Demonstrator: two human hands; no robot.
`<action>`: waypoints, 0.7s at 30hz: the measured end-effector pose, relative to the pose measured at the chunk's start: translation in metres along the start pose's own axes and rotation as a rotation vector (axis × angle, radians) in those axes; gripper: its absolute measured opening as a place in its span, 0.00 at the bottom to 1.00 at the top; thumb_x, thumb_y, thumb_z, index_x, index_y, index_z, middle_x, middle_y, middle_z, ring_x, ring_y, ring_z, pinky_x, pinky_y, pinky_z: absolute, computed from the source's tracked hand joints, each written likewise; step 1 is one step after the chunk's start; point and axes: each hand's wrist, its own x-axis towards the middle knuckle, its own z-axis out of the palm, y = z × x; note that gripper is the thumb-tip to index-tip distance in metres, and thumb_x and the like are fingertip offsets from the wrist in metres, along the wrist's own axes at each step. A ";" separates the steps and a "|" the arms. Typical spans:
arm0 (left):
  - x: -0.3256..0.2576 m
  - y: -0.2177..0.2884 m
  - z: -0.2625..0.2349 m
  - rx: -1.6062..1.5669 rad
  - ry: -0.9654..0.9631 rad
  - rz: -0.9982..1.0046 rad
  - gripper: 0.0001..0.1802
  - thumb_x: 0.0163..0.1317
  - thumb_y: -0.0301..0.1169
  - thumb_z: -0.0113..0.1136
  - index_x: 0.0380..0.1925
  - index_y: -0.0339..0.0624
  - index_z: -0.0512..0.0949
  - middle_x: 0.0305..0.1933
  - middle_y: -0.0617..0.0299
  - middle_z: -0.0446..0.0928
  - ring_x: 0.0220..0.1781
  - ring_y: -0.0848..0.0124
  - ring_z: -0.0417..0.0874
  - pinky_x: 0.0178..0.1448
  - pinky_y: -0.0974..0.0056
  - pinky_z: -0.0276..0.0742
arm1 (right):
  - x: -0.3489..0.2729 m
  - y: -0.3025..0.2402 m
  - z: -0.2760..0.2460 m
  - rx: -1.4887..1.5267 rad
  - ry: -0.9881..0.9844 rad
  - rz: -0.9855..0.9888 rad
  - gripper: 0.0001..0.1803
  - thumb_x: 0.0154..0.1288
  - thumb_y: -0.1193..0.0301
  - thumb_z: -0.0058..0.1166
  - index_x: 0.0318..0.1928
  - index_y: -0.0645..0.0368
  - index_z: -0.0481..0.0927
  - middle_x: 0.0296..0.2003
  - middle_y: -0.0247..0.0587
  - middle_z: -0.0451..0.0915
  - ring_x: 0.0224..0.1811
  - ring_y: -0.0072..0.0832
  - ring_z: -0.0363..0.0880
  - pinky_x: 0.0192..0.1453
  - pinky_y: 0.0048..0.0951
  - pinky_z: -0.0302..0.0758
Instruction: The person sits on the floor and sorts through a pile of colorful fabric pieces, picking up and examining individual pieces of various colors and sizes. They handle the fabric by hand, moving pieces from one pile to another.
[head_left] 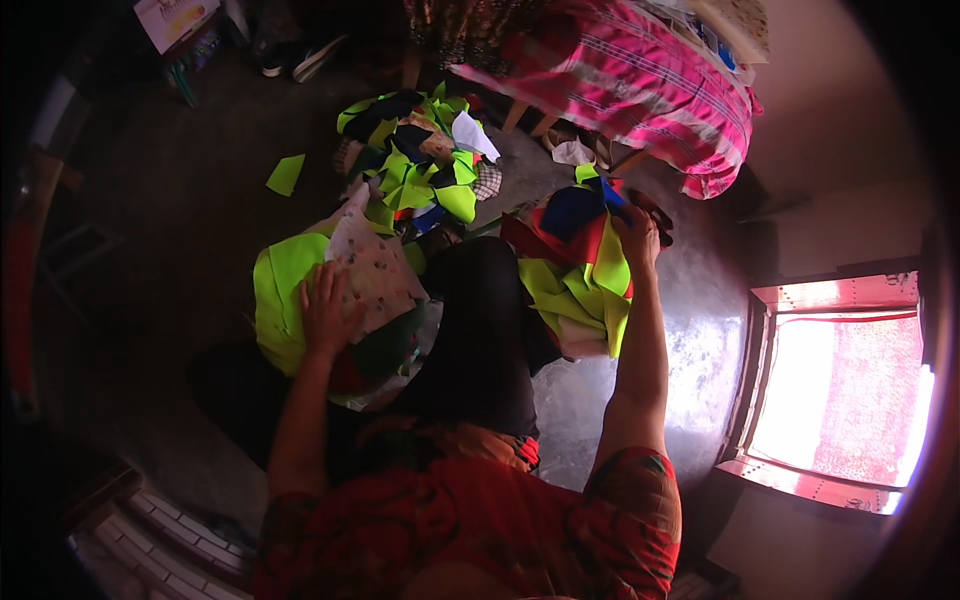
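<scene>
My left hand [325,310] lies flat, fingers apart, on a pale dotted fabric piece [375,268] that rests over a neon-green cloth bundle [282,300] on my left side. My right hand [637,238] reaches forward onto the far side of a pile of cloth pieces [578,262] in neon yellow, red and blue; whether its fingers pinch a piece is unclear. A black cloth [480,330] covers my lap between the two piles.
A further heap of neon-green, black and white scraps [420,160] lies ahead on the floor, with one loose green piece [285,174] to its left. A pink striped cloth [640,80] drapes over furniture at the back. A bright window [850,390] is at the right.
</scene>
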 end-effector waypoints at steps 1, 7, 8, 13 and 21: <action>-0.001 0.000 0.000 0.017 0.006 -0.002 0.36 0.60 0.52 0.54 0.64 0.46 0.65 0.74 0.56 0.54 0.76 0.57 0.51 0.74 0.41 0.42 | -0.001 -0.006 -0.001 -0.001 -0.023 0.049 0.14 0.53 0.62 0.61 0.41 0.50 0.82 0.41 0.41 0.80 0.46 0.43 0.78 0.47 0.44 0.74; -0.001 0.003 -0.001 0.023 0.016 -0.007 0.36 0.59 0.52 0.55 0.64 0.48 0.65 0.74 0.56 0.55 0.76 0.57 0.51 0.74 0.42 0.42 | -0.003 -0.003 0.004 -0.036 0.044 0.047 0.11 0.59 0.58 0.55 0.39 0.47 0.82 0.37 0.40 0.82 0.41 0.47 0.80 0.44 0.45 0.74; -0.001 0.003 -0.001 0.026 0.017 -0.008 0.35 0.59 0.51 0.55 0.64 0.48 0.66 0.74 0.56 0.55 0.76 0.57 0.51 0.74 0.42 0.42 | -0.004 0.002 0.007 -0.024 0.063 -0.035 0.11 0.60 0.58 0.54 0.38 0.47 0.82 0.37 0.41 0.82 0.40 0.48 0.80 0.43 0.45 0.74; -0.001 0.004 -0.005 0.036 0.023 -0.017 0.35 0.57 0.50 0.56 0.64 0.48 0.66 0.74 0.56 0.55 0.76 0.58 0.52 0.74 0.42 0.43 | 0.006 0.020 0.015 0.098 0.087 0.158 0.10 0.61 0.61 0.55 0.37 0.52 0.82 0.34 0.41 0.82 0.36 0.43 0.80 0.43 0.41 0.75; -0.002 0.004 -0.006 0.001 0.024 -0.026 0.36 0.56 0.49 0.59 0.63 0.49 0.66 0.73 0.58 0.55 0.76 0.58 0.53 0.74 0.42 0.43 | 0.034 0.052 0.008 0.948 0.277 0.401 0.12 0.66 0.63 0.55 0.39 0.59 0.79 0.31 0.32 0.76 0.31 0.20 0.73 0.30 0.23 0.73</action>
